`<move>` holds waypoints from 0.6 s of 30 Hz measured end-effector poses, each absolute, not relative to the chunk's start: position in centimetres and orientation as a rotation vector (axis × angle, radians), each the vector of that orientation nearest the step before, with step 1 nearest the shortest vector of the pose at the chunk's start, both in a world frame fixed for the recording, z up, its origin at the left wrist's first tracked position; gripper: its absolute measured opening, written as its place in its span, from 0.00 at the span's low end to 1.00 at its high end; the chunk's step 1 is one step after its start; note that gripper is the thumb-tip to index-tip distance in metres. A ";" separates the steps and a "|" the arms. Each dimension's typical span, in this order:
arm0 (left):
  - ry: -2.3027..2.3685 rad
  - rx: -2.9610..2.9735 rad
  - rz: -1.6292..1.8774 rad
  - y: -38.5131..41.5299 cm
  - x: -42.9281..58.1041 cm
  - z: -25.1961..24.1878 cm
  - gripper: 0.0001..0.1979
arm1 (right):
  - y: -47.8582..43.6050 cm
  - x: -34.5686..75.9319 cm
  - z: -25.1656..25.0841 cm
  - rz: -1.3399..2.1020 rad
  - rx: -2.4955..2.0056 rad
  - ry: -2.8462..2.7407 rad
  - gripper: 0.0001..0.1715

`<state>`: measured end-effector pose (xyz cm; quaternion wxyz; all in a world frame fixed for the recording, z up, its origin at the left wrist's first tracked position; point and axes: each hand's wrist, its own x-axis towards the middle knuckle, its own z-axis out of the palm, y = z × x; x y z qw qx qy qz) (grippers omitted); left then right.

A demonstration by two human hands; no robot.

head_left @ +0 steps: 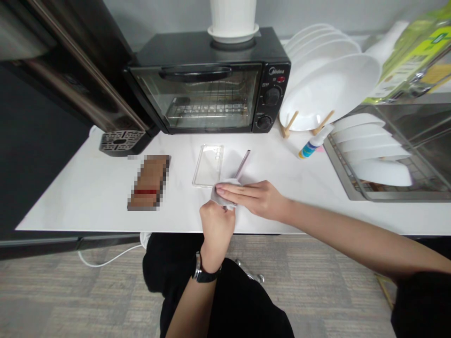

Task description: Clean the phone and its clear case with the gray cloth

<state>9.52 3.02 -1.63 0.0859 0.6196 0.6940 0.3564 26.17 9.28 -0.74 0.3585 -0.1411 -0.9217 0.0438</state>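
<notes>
My left hand [217, 223], with a watch on its wrist, is closed around the lower end of a slim purplish bar [243, 164]. The bar slants up and away from me; I cannot tell whether it is a phone seen edge-on or something thinner. A crumpled white wipe [219, 197] lies around its lower part. My right hand [259, 199] presses the wipe against the bar, fingers held together and thumb hidden. Just beyond both hands a clear phone case [208, 165] lies flat on the white counter [183, 211].
A pixelated brown, phone-shaped thing [150, 183] lies at the left. Behind stands a black toaster oven [207, 96] bearing a white pot [233, 19]. To the right are a small spray bottle [313, 143], racked white plates [327, 89] and a sink [347, 173] with stacked dishes.
</notes>
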 end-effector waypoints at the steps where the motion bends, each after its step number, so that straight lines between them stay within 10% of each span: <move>1: 2.051 1.837 1.106 3.0 9.6 -1.5 0.15 | 9.7 26.4 -0.9 0.129 -0.380 -2.373 0.43; 18: 1.912 1.611 1.513 4.8 8.9 2.3 0.09 | 15.1 27.7 -0.9 0.391 -0.975 -1.914 0.24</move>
